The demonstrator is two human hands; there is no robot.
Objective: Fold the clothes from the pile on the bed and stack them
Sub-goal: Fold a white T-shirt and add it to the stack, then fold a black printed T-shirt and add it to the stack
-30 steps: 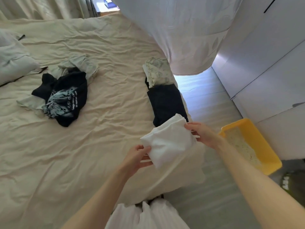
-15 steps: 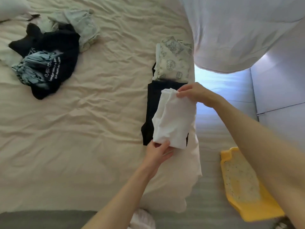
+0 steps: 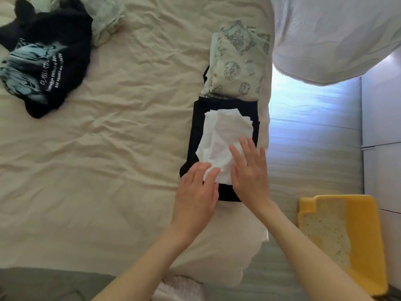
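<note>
We've got a folded white garment (image 3: 225,142) lying on top of a folded black garment (image 3: 195,135), near the right edge of the bed (image 3: 121,161). Both our hands are flat on the white piece w/ fingers straight, nothing gripped. Left hand (image 3: 196,192) rests on its near-left corner, fingertips on the cloth, palm over the black fabric's near edge. Right hand (image 3: 249,170) lies on the near-right part, fingers spread a bit and pointing away from us. The hands sit just beside each other, approx. touching at the thumbs; can't tell for sure.

White piece is a bit rumpled on its left side, w/ layered edges showing at the far right corner. Black garment sticks out around it on the left, far and near sides.

Just beyond the black one, touching its far edge, is a folded cream garment w/ grey printed emblems (image 3: 236,64).

Far left of the bed, well apart from the folded stuff, is the unfolded pile: a black tee w/ pale print and white lettering (image 3: 47,61) and a pale green item (image 3: 106,18) behind it.

Bed sheet is beige and creased. Off the bed to the right, a yellow tray (image 3: 364,246) w/ pale speckled fill sits on the floor. White fabric (image 3: 336,33) hangs in at top right.
</note>
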